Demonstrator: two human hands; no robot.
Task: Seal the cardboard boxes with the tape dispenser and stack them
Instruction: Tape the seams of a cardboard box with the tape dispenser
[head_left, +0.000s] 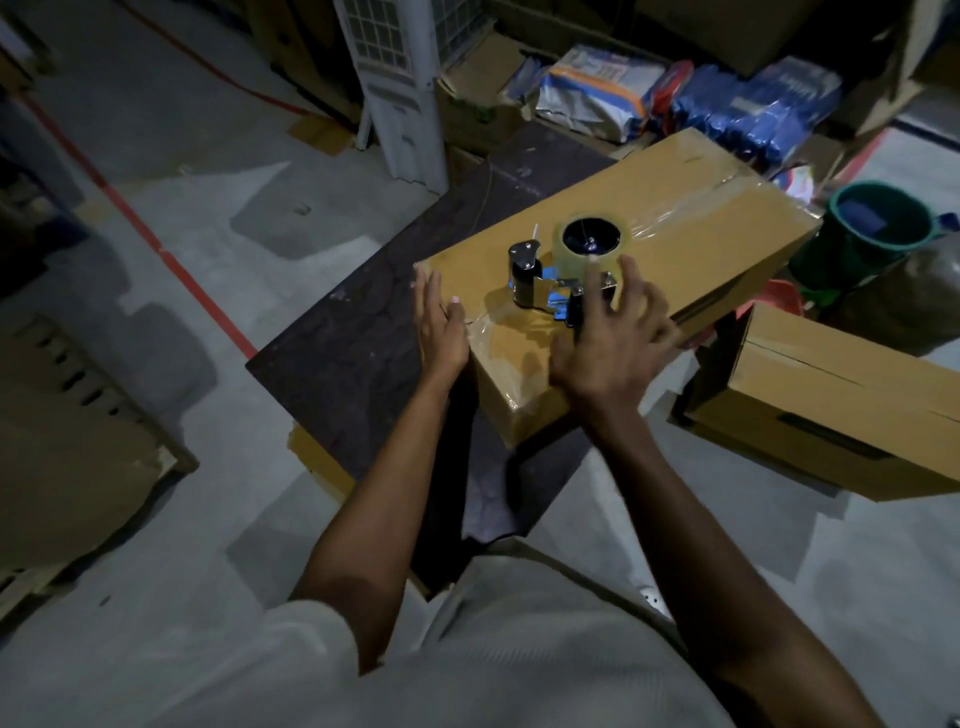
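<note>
Around: 2nd cardboard box (841, 405) at right, round green bucket (815, 254) at upper right.
Box: brown cardboard box (701, 208), centre frame, glossy clear tape on its seam.
Dispenser: metal tape dispenser (550, 280) lies on the box top.
Left hand (441, 327): flat against the box's left edge.
Right hand (608, 343): fingers splayed wide over the dispenser.

Held both bare forearms stretched forward, side by side. Kept the left hand (441, 332) flat and on edge, fingers straight and together. Spread the right hand (613, 358) wide, back upward, fingers (638, 283) splayed and slightly bent.
</note>
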